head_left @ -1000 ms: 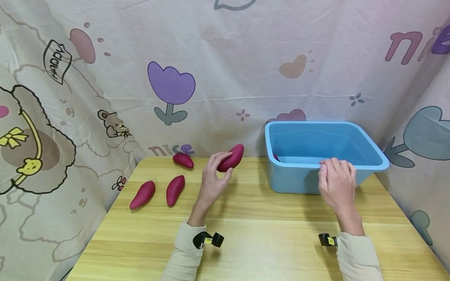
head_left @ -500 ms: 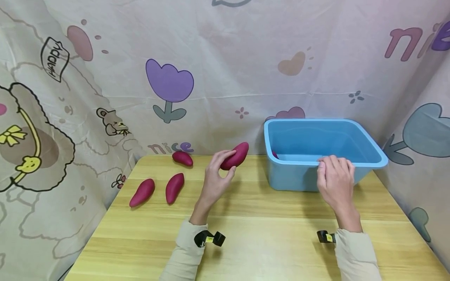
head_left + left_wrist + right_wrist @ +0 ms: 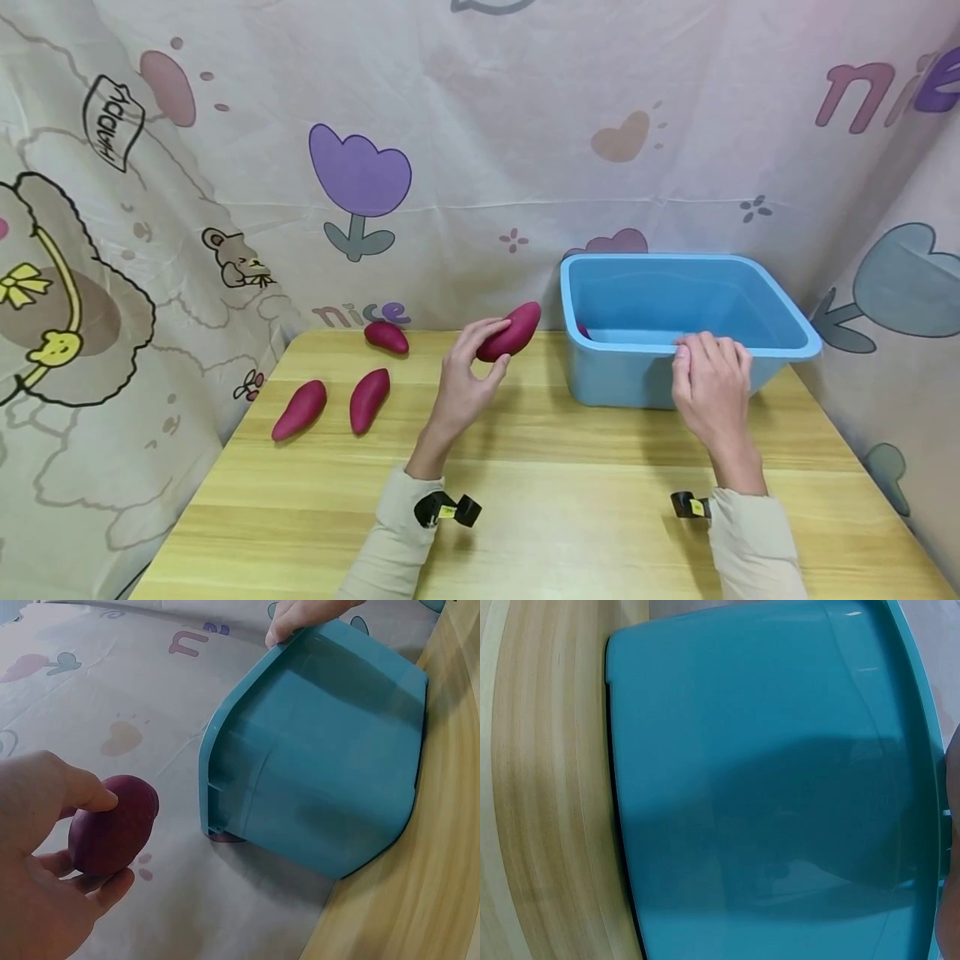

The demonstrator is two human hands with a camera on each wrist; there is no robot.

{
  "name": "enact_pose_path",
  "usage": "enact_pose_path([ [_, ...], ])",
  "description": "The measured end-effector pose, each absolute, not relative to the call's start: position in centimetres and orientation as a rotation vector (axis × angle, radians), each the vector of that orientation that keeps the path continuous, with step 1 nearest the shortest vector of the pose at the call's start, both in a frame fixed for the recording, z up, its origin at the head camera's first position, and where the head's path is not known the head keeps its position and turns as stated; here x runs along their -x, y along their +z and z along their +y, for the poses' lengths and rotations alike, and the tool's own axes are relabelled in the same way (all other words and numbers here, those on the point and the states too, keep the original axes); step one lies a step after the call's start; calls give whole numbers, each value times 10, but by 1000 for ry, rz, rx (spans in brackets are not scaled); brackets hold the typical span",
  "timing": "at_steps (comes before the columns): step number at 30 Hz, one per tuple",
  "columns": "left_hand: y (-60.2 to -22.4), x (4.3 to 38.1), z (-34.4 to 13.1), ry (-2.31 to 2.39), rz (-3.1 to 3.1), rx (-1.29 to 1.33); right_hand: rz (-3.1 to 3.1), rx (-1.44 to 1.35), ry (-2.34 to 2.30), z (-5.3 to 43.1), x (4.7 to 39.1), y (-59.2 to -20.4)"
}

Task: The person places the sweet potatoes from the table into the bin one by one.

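My left hand (image 3: 467, 379) pinches a purple-red sweet potato (image 3: 513, 332) between thumb and fingers, held up above the table left of a blue plastic bin (image 3: 626, 375). The left wrist view shows the same sweet potato (image 3: 114, 829) end-on, apart from the bin (image 3: 322, 750). My right hand (image 3: 714, 387) grips the bin's near rim, fingers curled over the edge with their tips hidden inside. In the right wrist view the bin's side (image 3: 765, 780) fills most of the picture. Inside the bin, at its left, a bit of another sweet potato (image 3: 582, 331) shows.
Three more sweet potatoes lie at the table's left: one at the back (image 3: 387, 337), one in the middle (image 3: 370, 401) and one farther left (image 3: 299, 411). A printed cloth (image 3: 465, 167) hangs close behind the wooden table (image 3: 570, 517) and along both sides.
My left hand has carried the sweet potato a little to the right, closer to the bin. The right hand keeps its hold on the rim. The head view has shifted slightly.
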State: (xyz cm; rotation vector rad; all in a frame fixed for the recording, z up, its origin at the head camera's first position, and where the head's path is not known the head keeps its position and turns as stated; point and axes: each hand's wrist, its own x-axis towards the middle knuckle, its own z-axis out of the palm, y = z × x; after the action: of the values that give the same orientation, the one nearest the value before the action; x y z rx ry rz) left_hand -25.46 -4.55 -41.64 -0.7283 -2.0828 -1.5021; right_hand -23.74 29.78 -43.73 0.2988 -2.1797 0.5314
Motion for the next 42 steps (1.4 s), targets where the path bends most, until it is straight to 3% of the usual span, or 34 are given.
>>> enact_pose_path([
  [42, -390, 274, 33, -1505, -2085, 921, -2157, -303, 536, 297, 237, -439],
])
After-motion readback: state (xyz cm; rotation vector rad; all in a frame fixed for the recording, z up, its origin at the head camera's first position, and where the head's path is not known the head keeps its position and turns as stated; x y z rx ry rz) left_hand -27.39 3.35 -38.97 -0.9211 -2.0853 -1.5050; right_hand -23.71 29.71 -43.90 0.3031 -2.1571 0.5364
